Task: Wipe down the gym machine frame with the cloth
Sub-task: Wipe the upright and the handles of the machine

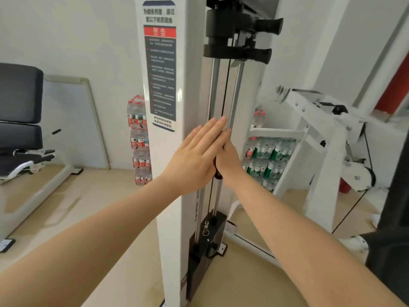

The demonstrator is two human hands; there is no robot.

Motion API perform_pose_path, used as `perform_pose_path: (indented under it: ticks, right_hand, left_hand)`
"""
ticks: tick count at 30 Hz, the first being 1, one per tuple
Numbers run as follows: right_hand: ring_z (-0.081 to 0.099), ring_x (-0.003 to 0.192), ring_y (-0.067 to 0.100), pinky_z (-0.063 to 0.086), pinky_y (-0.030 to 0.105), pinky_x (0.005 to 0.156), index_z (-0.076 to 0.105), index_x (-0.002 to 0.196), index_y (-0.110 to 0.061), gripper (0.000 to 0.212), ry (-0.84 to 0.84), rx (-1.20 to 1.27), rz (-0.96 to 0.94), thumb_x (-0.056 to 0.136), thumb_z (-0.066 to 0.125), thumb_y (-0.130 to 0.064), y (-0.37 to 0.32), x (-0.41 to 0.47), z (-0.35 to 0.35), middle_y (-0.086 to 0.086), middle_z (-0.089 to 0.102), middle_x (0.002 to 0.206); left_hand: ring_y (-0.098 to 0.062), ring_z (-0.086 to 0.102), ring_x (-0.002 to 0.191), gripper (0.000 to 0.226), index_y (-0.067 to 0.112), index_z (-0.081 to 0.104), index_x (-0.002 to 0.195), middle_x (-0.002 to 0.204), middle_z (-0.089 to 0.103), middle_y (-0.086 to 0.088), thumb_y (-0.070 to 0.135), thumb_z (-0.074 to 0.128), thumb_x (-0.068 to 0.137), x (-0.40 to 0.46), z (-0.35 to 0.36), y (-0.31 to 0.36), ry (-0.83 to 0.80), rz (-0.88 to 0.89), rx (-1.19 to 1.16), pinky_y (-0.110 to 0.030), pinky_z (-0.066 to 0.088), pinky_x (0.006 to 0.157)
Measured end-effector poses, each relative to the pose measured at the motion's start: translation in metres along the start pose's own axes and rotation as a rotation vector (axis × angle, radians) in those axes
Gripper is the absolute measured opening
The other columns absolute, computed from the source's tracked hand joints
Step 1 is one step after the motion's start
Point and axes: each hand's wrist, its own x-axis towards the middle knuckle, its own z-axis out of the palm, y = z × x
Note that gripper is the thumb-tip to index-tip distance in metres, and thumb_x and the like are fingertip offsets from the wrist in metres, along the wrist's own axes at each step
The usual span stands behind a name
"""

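both bare forearms are reaching in from the near edge toward the white gym machine frame (164, 196) standing upright at centre. left hand (194, 156) is lying flat with fingers straight and together, covering the frame's right edge just beside the 2 chrome guide rods (234, 96). right hand (229, 160) is sitting behind it, mostly hidden; whether its fingers are gripping anything i cannot tell. no cloth is showing clearly. a warning label (160, 69) is running down the frame above, black handles (243, 38) are sitting higher up, and stacked water bottles (139, 140) are standing far behind.
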Motion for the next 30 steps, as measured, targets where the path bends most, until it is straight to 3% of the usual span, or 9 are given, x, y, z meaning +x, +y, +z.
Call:
perform_pose_path:
  ticks: [3, 5, 11, 14, 17, 20, 23, 24, 30]
  right_hand:
    - [0.060, 0.099, 0.017, 0.051, 0.030, 0.082, 0.052, 0.117, -0.019, 0.024, 0.039, 0.000, 0.153, 0.099, 0.037, -0.023, 0.009, 0.036, -0.047, 0.004, 0.063, 0.110]
    - [0.057, 0.104, 0.023, 0.048, 0.040, 0.092, 0.049, 0.124, -0.015, 0.029, 0.030, -0.080, 0.224, 0.100, 0.036, -0.024, 0.024, 0.058, -0.080, 0.009, 0.059, 0.117]
    - [0.049, 0.087, 0.006, 0.038, 0.017, 0.068, 0.044, 0.127, -0.015, 0.029, 0.008, -0.213, 0.068, 0.100, 0.034, -0.020, 0.061, 0.107, -0.154, -0.005, 0.051, 0.101]
    - [0.049, 0.087, 0.012, 0.035, 0.019, 0.063, 0.045, 0.121, -0.014, 0.025, -0.022, -0.296, 0.026, 0.100, 0.034, -0.021, 0.072, 0.133, -0.163, -0.007, 0.051, 0.092]
    - [0.050, 0.093, 0.016, 0.038, 0.025, 0.072, 0.045, 0.124, -0.010, 0.029, -0.004, -0.285, 0.063, 0.100, 0.034, -0.022, 0.079, 0.165, -0.167, 0.004, 0.054, 0.106]
    - [0.051, 0.093, 0.018, 0.042, 0.027, 0.080, 0.044, 0.129, -0.011, 0.032, 0.131, -0.195, 0.098, 0.101, 0.033, -0.020, 0.077, 0.196, -0.174, 0.007, 0.054, 0.113]
    - [0.048, 0.076, 0.007, 0.035, 0.004, 0.059, 0.045, 0.125, -0.007, 0.029, 0.310, -0.220, -0.032, 0.101, 0.034, -0.018, 0.065, 0.220, -0.183, 0.002, 0.052, 0.100]
    - [0.047, 0.075, 0.006, 0.034, 0.004, 0.055, 0.045, 0.124, -0.006, 0.028, 0.350, -0.233, -0.105, 0.100, 0.035, -0.015, 0.056, 0.228, -0.184, 0.001, 0.052, 0.098]
    - [0.053, 0.102, 0.015, 0.037, 0.016, 0.084, 0.046, 0.127, -0.007, 0.031, 0.454, -0.226, -0.353, 0.097, 0.037, -0.006, 0.002, 0.294, -0.175, 0.008, 0.058, 0.118]
  left_hand:
    - [-0.025, 0.015, 0.135, 0.063, -0.005, 0.032, 0.138, 0.147, 0.029, -0.020, -0.005, 0.051, 0.077, 0.027, 0.028, 0.010, -0.033, -0.143, -0.079, -0.041, 0.018, 0.110]
    - [-0.024, 0.012, 0.138, 0.064, -0.006, 0.026, 0.140, 0.149, 0.022, -0.019, -0.006, 0.049, 0.080, 0.043, 0.052, 0.012, -0.044, -0.243, -0.131, -0.038, 0.013, 0.113]
    - [-0.022, 0.001, 0.143, 0.069, 0.002, 0.010, 0.145, 0.155, 0.000, -0.008, 0.005, 0.047, 0.087, 0.092, 0.113, 0.005, -0.167, -0.426, -0.131, -0.031, 0.005, 0.116]
    - [-0.021, 0.000, 0.143, 0.068, 0.001, 0.011, 0.145, 0.156, -0.003, -0.009, 0.009, 0.048, 0.089, 0.121, 0.132, -0.007, -0.221, -0.417, -0.083, -0.028, 0.003, 0.114]
    - [-0.021, -0.003, 0.143, 0.065, 0.002, 0.012, 0.146, 0.156, -0.007, -0.008, 0.014, 0.045, 0.091, 0.152, 0.152, -0.027, -0.323, -0.324, 0.038, -0.030, 0.001, 0.115]
    - [-0.022, -0.004, 0.143, 0.064, 0.002, 0.011, 0.146, 0.156, -0.007, -0.008, 0.011, 0.043, 0.091, 0.182, 0.171, -0.050, -0.389, -0.262, 0.158, -0.031, 0.000, 0.114]
    - [-0.026, -0.003, 0.143, 0.063, 0.002, 0.014, 0.145, 0.156, -0.005, -0.011, 0.008, 0.045, 0.090, 0.206, 0.187, -0.071, -0.391, -0.186, 0.322, -0.035, -0.001, 0.114]
    - [-0.027, -0.003, 0.143, 0.063, 0.002, 0.017, 0.144, 0.155, -0.004, -0.011, 0.010, 0.047, 0.090, 0.212, 0.191, -0.077, -0.369, -0.185, 0.398, -0.036, -0.001, 0.114]
    - [-0.025, 0.000, 0.143, 0.052, 0.007, 0.031, 0.140, 0.155, 0.010, -0.012, 0.018, 0.045, 0.091, 0.237, 0.191, -0.101, -0.309, -0.227, 0.645, -0.040, -0.012, 0.110]
